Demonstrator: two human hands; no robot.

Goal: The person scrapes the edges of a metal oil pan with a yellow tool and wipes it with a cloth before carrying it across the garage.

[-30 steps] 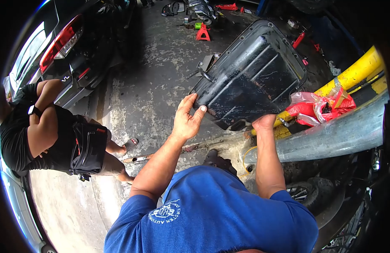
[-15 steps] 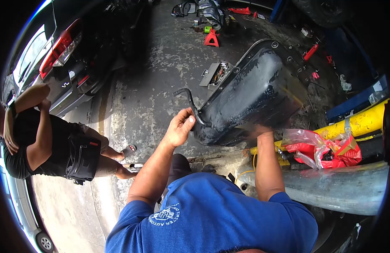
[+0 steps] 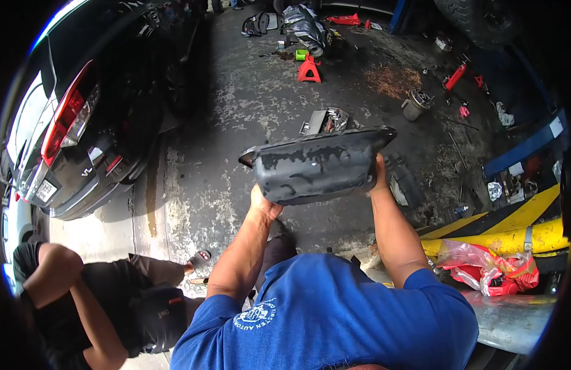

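Note:
A black metal pan (image 3: pixel 316 171) with a flat rim is held out in front of me above the floor, its worn, patchy side facing me. My left hand (image 3: pixel 264 202) grips its lower left end, fingers mostly hidden beneath it. At the right end, my right hand (image 3: pixel 379 174) is closed on the pan near the rim. Behind the pan, an open toolbox (image 3: pixel 325 121) lies on the floor, partly covered by it.
Another person (image 3: pixel 88 302) with folded arms stands at the left, by a dark car (image 3: pixel 106 135). A red jack stand (image 3: pixel 309 69) and a metal container (image 3: pixel 416 105) are ahead. Yellow pipe (image 3: pixel 501 242) and a red plastic bag (image 3: pixel 492 271) lie right.
The pan has turned from slanted to nearly level and moved left and lower in view. Its bent tube no longer shows. My right hand has come up to its right end.

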